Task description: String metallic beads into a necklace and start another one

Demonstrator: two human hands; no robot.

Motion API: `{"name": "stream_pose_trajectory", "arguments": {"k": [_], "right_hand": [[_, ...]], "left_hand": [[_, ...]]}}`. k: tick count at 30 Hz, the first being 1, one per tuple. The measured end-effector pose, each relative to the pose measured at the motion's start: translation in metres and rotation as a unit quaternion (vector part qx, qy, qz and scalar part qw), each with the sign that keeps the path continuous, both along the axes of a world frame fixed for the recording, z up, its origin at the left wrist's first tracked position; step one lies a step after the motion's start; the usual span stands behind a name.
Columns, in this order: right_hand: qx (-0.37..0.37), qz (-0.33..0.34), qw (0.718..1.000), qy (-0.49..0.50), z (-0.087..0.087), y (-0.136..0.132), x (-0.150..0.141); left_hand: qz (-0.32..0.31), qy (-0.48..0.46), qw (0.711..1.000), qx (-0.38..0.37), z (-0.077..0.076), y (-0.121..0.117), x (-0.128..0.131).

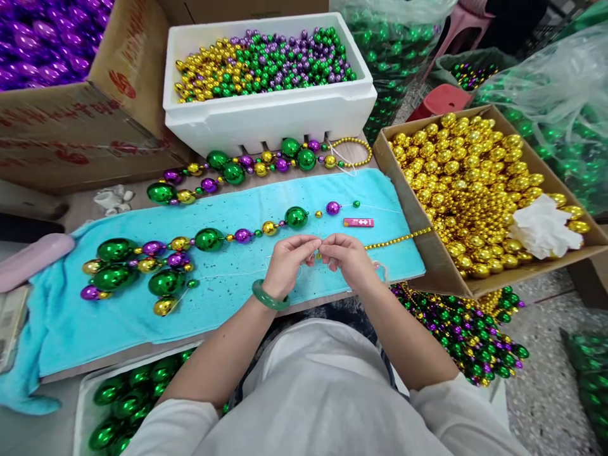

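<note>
My left hand (293,258), with a green bangle (270,296) at its wrist, meets my right hand (346,254) over the blue towel (237,253). Both are closed in a pinch, fingertips together. A gold bead chain (396,239) runs from my right hand to the carton on the right. Thin white string shows near the left hand; what exactly the fingertips hold is too small to make out. Left of my hands lies a strand of green, purple and gold beads (209,239). Beyond them are a loose purple bead (333,208) and a small pink packet (358,222).
A white foam box (270,114) of small mixed beads stands behind, with a finished-looking strand (256,166) before it. On the right is a carton (427,266) of gold beads; at upper left, a carton (85,126) of purple ones. Green beads (128,402) sit below the table edge.
</note>
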State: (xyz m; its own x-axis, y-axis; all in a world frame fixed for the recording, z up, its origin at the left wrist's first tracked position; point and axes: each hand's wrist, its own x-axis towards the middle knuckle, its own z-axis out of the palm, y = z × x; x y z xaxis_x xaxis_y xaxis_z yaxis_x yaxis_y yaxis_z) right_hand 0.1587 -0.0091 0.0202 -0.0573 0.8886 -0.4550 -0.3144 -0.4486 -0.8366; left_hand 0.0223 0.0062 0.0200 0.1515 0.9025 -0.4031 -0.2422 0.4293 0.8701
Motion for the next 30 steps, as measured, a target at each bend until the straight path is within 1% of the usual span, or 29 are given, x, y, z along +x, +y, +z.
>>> {"name": "stream_pose_trajectory", "arguments": {"k": [3,7,9,11,14,18,21,26,30], "right_hand": [[0.004,0.008,1.000,-0.009,-0.001,-0.001,-0.001],[0.016,0.014,1.000,-0.016,-0.003,-0.001,-0.002],[0.027,0.024,0.999,-0.035,-0.004,0.000,0.000],[0.050,0.020,0.996,-0.070,-0.004,0.001,0.003],[0.101,0.007,0.989,-0.106,-0.002,0.004,0.011],[0.156,0.036,0.980,-0.121,-0.001,0.008,0.019],[0.203,0.037,0.969,-0.138,-0.001,0.008,0.020],[0.270,0.005,0.948,-0.168,0.002,0.007,0.019],[0.267,-0.041,0.943,-0.192,0.005,0.008,0.021]], "left_hand": [[-0.005,-0.004,1.000,-0.003,-0.001,0.000,0.000],[-0.012,0.009,1.000,0.012,-0.001,0.000,0.001],[-0.012,0.023,0.999,0.033,-0.002,0.000,0.000],[-0.012,0.048,0.996,0.070,-0.002,0.001,-0.002],[-0.041,0.081,0.990,0.106,-0.001,0.005,-0.007],[-0.093,0.053,0.992,0.072,0.002,0.007,-0.011],[-0.114,0.035,0.992,0.047,0.004,0.007,-0.010],[-0.163,0.051,0.984,0.045,0.002,0.008,-0.009],[-0.159,0.060,0.984,0.054,0.000,0.009,-0.009]]}}
